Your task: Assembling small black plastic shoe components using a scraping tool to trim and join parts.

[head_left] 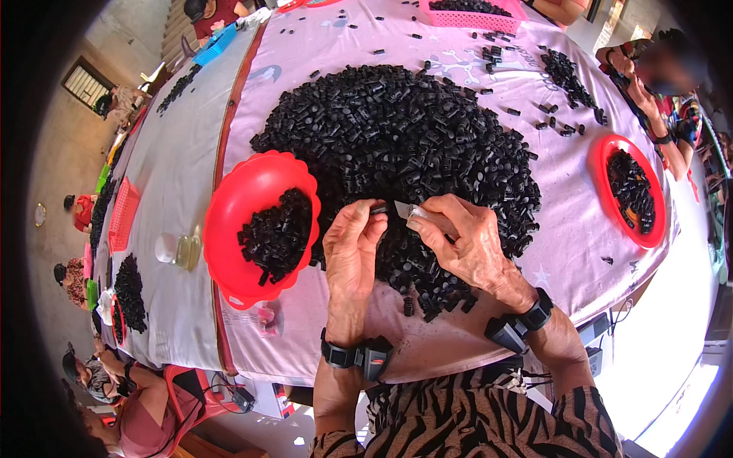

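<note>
Between its thumb and fingers, my left hand (355, 248) pinches a small black plastic part (379, 208). My right hand (472, 243) grips a small blade (405, 209) whose pale pointed tip faces that part, close to it. Both hands are over the near side of a large heap of black plastic parts (397, 130) on the cloth-covered table. Left of my left hand, a red scalloped bowl (229, 198) holds a smaller pile of black parts (279, 235). Whether the blade touches the part is too small to tell.
A red oval basin (655, 229) with black parts stands at the right, near another person's arm (649, 114). A pink basket (473, 19) is at the far edge. A clear jar (185, 250) stands left of the bowl. Loose parts (565, 76) lie far right. Several people sit around the tables.
</note>
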Demonstrator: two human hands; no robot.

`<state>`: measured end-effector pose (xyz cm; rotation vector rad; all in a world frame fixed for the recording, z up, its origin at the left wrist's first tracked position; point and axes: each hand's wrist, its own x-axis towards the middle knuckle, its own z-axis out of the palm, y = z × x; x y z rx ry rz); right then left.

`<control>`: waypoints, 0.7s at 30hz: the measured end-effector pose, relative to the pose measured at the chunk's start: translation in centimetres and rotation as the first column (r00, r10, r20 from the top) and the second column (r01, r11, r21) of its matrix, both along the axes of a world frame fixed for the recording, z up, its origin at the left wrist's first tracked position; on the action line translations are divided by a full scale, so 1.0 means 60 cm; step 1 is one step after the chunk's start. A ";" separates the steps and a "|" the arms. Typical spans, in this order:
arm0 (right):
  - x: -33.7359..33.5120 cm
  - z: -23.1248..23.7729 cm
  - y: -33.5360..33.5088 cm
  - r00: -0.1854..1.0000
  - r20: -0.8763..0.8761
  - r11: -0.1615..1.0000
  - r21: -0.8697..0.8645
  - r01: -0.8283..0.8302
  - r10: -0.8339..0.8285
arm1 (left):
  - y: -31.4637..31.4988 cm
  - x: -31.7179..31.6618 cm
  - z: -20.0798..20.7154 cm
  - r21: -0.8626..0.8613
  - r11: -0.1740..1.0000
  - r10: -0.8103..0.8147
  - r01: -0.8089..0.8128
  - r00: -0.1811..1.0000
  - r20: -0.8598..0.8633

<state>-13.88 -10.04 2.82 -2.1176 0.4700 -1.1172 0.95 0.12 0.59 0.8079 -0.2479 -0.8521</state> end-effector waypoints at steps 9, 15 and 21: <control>-0.005 0.001 -0.001 0.986 -0.131 0.990 -0.085 -0.112 0.100 | 0.004 0.006 0.000 -0.056 0.996 -0.074 0.072 0.996 -0.046; -0.006 -0.001 0.000 0.986 -0.154 0.994 -0.077 -0.072 0.059 | 0.006 0.005 0.002 -0.058 0.990 -0.130 0.129 0.991 -0.022; -0.007 0.001 -0.002 0.989 -0.136 0.993 -0.092 -0.077 0.064 | 0.010 0.009 0.003 -0.088 0.975 -0.213 0.205 0.973 -0.090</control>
